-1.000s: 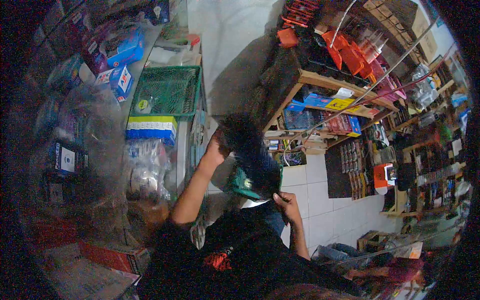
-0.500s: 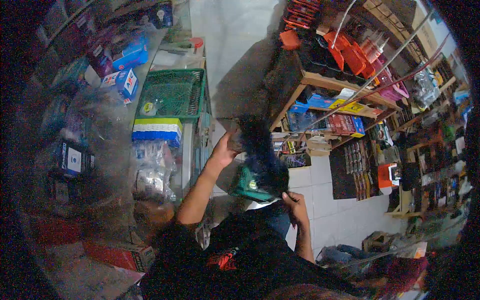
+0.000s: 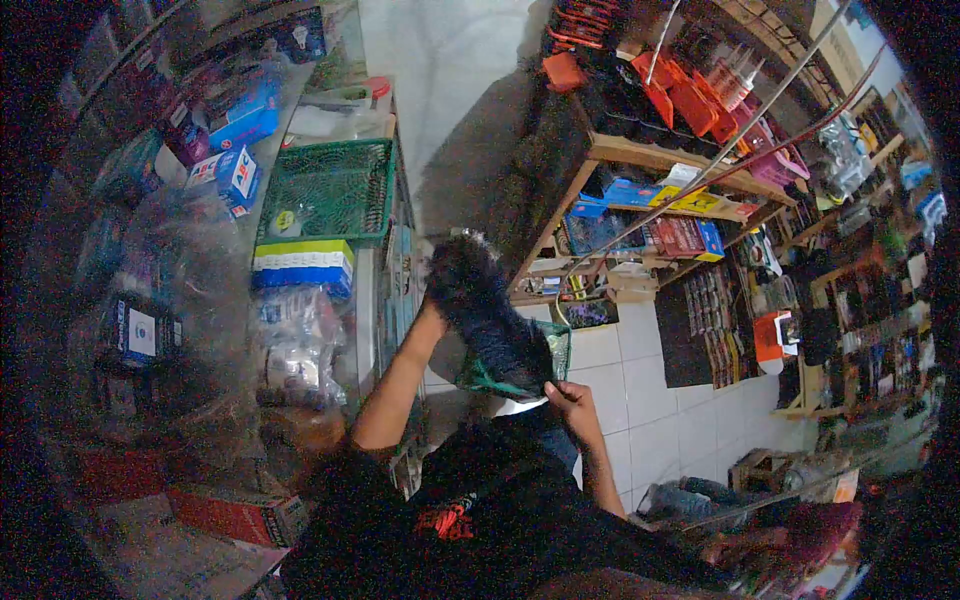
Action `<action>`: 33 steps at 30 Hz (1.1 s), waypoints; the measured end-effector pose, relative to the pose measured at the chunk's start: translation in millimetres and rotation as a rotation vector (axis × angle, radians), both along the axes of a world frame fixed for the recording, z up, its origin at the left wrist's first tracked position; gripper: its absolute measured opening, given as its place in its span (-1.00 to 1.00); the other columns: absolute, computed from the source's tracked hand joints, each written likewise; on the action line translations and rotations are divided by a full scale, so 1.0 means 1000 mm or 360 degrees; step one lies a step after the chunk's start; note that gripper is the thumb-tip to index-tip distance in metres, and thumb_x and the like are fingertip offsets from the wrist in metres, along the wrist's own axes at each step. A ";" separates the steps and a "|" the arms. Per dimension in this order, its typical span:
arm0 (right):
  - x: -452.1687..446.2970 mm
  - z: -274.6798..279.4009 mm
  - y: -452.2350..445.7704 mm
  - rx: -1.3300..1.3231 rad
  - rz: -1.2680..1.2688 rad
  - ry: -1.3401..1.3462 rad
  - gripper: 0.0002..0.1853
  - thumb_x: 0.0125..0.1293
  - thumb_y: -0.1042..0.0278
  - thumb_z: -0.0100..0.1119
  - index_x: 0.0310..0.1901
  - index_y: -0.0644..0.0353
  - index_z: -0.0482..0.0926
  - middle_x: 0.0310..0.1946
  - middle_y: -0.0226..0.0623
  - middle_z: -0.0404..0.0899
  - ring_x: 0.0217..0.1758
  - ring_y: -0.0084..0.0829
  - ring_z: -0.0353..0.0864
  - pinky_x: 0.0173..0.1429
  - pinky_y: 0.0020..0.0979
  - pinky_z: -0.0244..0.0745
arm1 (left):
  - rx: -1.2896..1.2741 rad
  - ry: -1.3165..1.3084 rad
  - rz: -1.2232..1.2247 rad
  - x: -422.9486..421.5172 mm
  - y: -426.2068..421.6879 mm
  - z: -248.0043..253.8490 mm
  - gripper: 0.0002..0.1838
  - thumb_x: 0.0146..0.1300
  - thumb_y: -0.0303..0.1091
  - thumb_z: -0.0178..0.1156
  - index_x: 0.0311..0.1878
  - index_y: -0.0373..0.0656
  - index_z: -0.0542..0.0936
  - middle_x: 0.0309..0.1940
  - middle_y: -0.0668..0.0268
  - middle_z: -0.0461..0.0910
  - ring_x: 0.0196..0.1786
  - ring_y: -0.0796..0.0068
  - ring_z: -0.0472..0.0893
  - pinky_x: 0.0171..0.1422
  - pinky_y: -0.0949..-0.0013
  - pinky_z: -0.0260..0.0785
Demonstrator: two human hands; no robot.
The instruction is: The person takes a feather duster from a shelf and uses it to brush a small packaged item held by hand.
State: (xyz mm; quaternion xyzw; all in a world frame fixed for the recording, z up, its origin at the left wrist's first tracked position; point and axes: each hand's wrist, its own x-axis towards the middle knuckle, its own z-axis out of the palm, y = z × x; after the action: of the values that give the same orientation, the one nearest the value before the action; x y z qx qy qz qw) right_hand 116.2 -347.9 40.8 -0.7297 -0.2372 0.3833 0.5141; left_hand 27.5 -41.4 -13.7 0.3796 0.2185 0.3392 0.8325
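Observation:
A dark, bristly bundle (image 3: 490,315), much like a duster, lies slantwise across a small green mesh basket (image 3: 488,382) in front of my body. My left hand (image 3: 430,318) is closed around the bundle's upper left side, its fingers partly hidden behind it. At the basket's near right corner, my right hand (image 3: 572,402) pinches the rim with thumb and fingers, close to the bundle's lower end. Most of the basket's inside is covered by the bundle.
To the left, a larger green basket (image 3: 325,190) stands behind a blue, white and yellow-green pack (image 3: 303,265) and plastic-wrapped goods (image 3: 295,345). A wooden shelf (image 3: 690,165) holding boxes and orange trays stands right, above white floor tiles (image 3: 645,395).
The dark bundle has swung down and left, now lying over the small basket. My left hand has shifted slightly left, and my right hand stays at the rim. The view has turned a little.

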 end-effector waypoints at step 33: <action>0.023 0.005 0.014 0.0033 0.0157 -0.0033 -0.60 0.38 0.20 0.20 -0.62 0.08 0.41 -0.67 -0.69 0.24 -0.59 -0.76 0.12 -0.49 -0.54 -0.03 | 0.0866 0.0442 0.0513 -0.013 0.003 0.030 -0.67 0.19 -0.36 0.29 0.03 -0.24 0.58 -0.07 0.32 0.64 -0.06 0.51 0.60 0.05 0.37 0.43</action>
State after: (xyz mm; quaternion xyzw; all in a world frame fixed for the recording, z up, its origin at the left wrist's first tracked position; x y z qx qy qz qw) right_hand 139.1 -333.4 46.0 -0.7157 -0.2821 0.3982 0.4997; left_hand 14.4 -38.7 16.1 0.5908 0.2884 0.4573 0.5989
